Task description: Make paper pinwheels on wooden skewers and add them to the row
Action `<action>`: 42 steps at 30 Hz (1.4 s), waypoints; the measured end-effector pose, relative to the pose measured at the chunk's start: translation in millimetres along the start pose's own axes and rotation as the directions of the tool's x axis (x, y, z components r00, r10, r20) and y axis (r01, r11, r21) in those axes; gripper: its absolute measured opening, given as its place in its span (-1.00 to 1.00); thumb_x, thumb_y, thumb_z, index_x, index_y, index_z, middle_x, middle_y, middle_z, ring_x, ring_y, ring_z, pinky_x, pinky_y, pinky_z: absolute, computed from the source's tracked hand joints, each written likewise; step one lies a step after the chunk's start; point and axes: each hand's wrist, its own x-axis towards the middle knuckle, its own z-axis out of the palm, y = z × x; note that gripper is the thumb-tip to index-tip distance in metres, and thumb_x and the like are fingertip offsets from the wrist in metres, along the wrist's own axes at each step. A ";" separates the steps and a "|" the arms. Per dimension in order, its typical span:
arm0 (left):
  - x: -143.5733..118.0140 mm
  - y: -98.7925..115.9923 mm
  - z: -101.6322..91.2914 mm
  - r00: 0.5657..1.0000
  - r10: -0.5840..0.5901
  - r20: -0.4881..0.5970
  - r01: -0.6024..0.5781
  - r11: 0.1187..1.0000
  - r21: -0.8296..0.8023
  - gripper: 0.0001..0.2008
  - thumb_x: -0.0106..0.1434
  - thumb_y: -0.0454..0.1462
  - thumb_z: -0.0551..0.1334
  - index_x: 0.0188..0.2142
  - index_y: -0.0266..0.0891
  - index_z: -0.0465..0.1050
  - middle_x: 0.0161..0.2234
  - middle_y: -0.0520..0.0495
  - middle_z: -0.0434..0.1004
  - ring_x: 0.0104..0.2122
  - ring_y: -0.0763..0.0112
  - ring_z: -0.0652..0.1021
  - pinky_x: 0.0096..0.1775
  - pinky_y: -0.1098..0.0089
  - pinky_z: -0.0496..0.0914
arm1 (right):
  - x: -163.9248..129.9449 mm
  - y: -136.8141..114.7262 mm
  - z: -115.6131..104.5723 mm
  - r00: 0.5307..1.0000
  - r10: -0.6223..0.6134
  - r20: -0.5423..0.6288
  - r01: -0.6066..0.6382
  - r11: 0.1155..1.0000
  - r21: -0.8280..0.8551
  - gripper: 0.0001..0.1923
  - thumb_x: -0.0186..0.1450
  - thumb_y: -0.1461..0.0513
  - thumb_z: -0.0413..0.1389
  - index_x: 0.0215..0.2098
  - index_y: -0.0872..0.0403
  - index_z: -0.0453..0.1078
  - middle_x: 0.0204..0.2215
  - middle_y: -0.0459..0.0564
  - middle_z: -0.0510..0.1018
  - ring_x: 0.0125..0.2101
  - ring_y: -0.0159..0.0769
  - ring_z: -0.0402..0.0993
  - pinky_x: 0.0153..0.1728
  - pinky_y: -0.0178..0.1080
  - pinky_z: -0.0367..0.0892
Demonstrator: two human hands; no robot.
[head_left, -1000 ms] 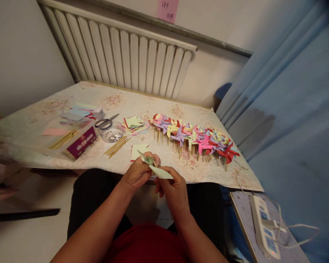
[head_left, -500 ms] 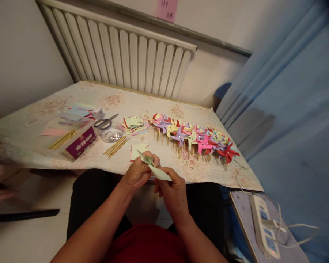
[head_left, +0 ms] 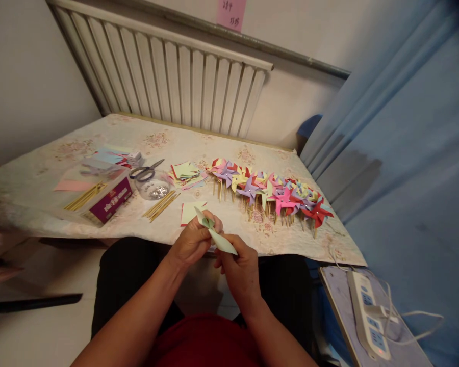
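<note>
Where my left hand (head_left: 191, 240) closes: thumb and fingers together, clamped on the upper part of the pale green paper (head_left: 224, 243), which sits between my two hands near the table edge
Right hand (head_left: 239, 261): fingers bent in, closed on the lower flap; whether something else is gripped beneath it, I cannot tell
Green paper: its upper tip stands a little more upright than half a second ago and its lower flap slants down more steeply, while my grip stays nearly the same; I take this as a small adjustment, with the shaping still in hand
Paper's middle: curled and shadowed, so I cannot tell whether a pin or stick goes through it
Loose squares (head_left: 191, 212): just beyond my left fingers, pale green on top, a red edge showing
Loose sticks (head_left: 161, 206): side by side, left of the squares
Round tub (head_left: 156, 190): shiny bits inside, scissors (head_left: 143, 174) beside it
Purple-labelled box (head_left: 115, 200): farther left, sticks inside
Pinwheels (head_left: 268, 191): a crowded row on my right, up on sticks
</note>
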 end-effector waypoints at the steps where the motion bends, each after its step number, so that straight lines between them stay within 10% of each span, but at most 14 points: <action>1: 0.4 -0.4 -0.8 1.000 -0.006 -0.016 0.006 1.000 0.011 -0.70 -0.04 -0.30 0.45 -0.43 -0.24 0.33 -0.51 0.07 0.38 -0.51 0.51 0.40 -0.49 0.51 0.30 | 1.3 1.0 0.4 1.000 0.021 -0.003 -0.021 1.000 0.023 -0.82 0.23 0.26 0.07 -0.24 0.04 0.50 -0.63 -0.18 0.45 -0.66 -0.43 0.31 -0.59 -0.38 0.26; 9: 11.1 -1.8 -10.4 0.975 -0.029 -0.219 0.043 0.997 0.059 -0.71 -0.03 -0.27 0.45 -0.31 -0.31 0.47 -0.48 0.02 0.49 -0.51 0.50 0.46 -0.43 0.49 0.35 | 15.2 21.1 0.9 0.980 0.200 -0.010 -0.192 0.951 0.243 -0.84 0.13 0.19 0.13 -0.32 0.08 0.42 -0.58 -0.16 0.49 -0.66 -0.42 0.38 -0.66 -0.40 0.24; 18: 21.1 -5.2 -19.2 0.831 0.031 -0.555 0.018 0.996 0.083 -0.66 -0.20 -0.35 0.48 -0.37 -0.30 0.48 -0.46 0.04 0.57 -0.51 0.51 0.48 -0.42 0.51 0.32 | 20.1 61.2 -6.1 0.946 0.325 -0.005 -0.318 0.928 0.192 -0.82 0.04 0.15 0.17 -0.45 0.11 0.39 -0.68 -0.18 0.45 -0.76 -0.47 0.28 -0.75 -0.43 0.13; 42: 32.6 -18.5 -39.2 0.767 0.036 -0.640 0.089 0.983 0.162 -0.62 -0.24 -0.30 0.45 -0.36 -0.32 0.47 -0.52 0.03 0.56 -0.55 0.46 0.47 -0.44 0.45 0.32 | 36.4 103.6 -9.5 0.973 0.228 -0.016 -0.229 0.971 -0.064 -0.83 0.15 0.13 0.07 -0.44 0.07 0.39 -0.66 -0.15 0.43 -0.70 -0.40 0.26 -0.66 -0.35 0.14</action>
